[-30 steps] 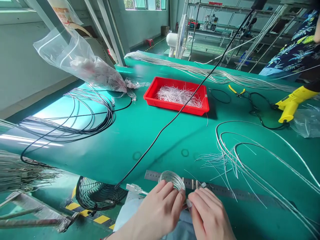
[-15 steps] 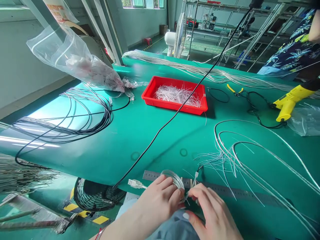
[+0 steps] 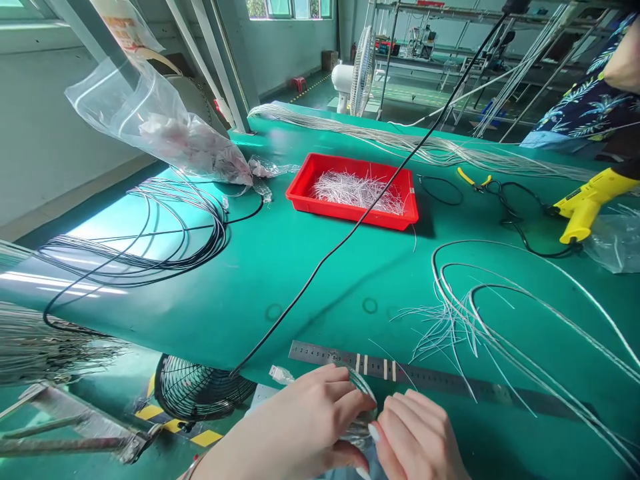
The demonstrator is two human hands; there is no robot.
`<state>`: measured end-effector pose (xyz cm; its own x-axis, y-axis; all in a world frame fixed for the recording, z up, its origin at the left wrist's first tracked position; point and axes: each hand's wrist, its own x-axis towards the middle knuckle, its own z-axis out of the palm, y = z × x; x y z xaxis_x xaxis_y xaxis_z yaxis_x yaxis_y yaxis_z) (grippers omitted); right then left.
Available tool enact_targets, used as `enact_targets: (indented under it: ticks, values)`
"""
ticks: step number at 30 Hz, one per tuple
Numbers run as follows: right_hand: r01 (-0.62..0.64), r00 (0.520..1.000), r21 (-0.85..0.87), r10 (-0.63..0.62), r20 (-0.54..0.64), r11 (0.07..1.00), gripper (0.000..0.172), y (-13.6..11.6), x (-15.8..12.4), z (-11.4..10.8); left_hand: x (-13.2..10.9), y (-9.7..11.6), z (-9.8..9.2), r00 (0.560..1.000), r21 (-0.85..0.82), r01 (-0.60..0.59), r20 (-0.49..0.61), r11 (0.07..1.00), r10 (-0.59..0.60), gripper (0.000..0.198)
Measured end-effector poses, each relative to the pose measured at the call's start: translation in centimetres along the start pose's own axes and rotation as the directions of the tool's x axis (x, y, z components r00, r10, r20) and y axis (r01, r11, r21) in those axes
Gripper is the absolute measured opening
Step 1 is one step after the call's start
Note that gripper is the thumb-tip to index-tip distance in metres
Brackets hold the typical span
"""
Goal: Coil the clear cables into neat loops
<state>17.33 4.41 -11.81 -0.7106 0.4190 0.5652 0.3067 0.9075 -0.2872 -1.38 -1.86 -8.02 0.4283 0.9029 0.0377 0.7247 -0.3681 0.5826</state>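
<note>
My left hand (image 3: pixel 300 420) and my right hand (image 3: pixel 415 437) are close together at the near bench edge, both gripping a small coil of transparent cable (image 3: pixel 363 393). The coil stands tilted and its lower part is partly hidden by my fingers. A white USB plug (image 3: pixel 281 375) lies just beyond my left hand. A steel ruler (image 3: pixel 400 370) runs across the green bench (image 3: pixel 270 293) just past my fingertips, and thin loose wires (image 3: pixel 450 327) lie to the right.
A red tray (image 3: pixel 305 193) holds cut white wires. A black cable (image 3: pixel 280 317) crosses the bench. Further off lie a black wire coil (image 3: pixel 175 250), yellow-handled pliers (image 3: pixel 473 179), a yellow glue gun (image 3: pixel 583 207) and a plastic bag (image 3: pixel 150 113). A co-worker's patterned sleeve (image 3: pixel 590 100) shows top right.
Both hands have dropped toward the near bench edge, carrying the coil lower and turning it more on edge. The USB plug now sits closer to my left hand.
</note>
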Motion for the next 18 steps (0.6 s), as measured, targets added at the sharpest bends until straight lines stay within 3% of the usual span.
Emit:
enact_targets:
  ticks: [2, 5, 8, 10, 14, 18]
  values:
    - [-0.109, 0.991, 0.027, 0.111, -0.074, 0.994, 0.025, -0.3, -0.3, 0.5, 0.2, 0.3, 0.1, 1.000, -0.025, 0.024, 0.013, 0.999, -0.024, 0.022]
    - [-0.223, 0.971, 0.041, 0.225, -0.080, 0.974, 0.027, -0.6, -0.6, 1.1, 0.6, 0.7, 0.6, 0.995, 0.083, 0.044, -0.088, 0.996, -0.037, 0.009]
    - [-0.339, 0.938, 0.071, 0.343, -0.055, 0.938, 0.028, -0.8, -0.9, 1.6, 1.0, 0.9, 1.1, 0.986, 0.211, 0.049, -0.168, 0.976, -0.013, 0.017]
    - [-0.381, 0.922, 0.122, 0.386, -0.022, 0.916, 0.030, -0.7, -0.9, 1.6, 1.0, 0.8, 1.0, 0.988, 0.181, 0.057, -0.149, 0.982, -0.030, 0.016]
    - [-0.236, 0.972, 0.224, 0.224, 0.077, 0.946, 0.037, 0.2, -0.6, 0.3, 0.7, 0.2, -0.3, 0.994, -0.071, 0.105, -0.005, 0.992, -0.105, 0.012]
    - [-0.055, 0.994, 0.170, 0.038, 0.100, 0.984, 0.038, 1.2, 0.0, -1.4, 0.3, -0.2, -1.0, 0.992, -0.217, 0.083, 0.110, 0.973, -0.060, 0.018]
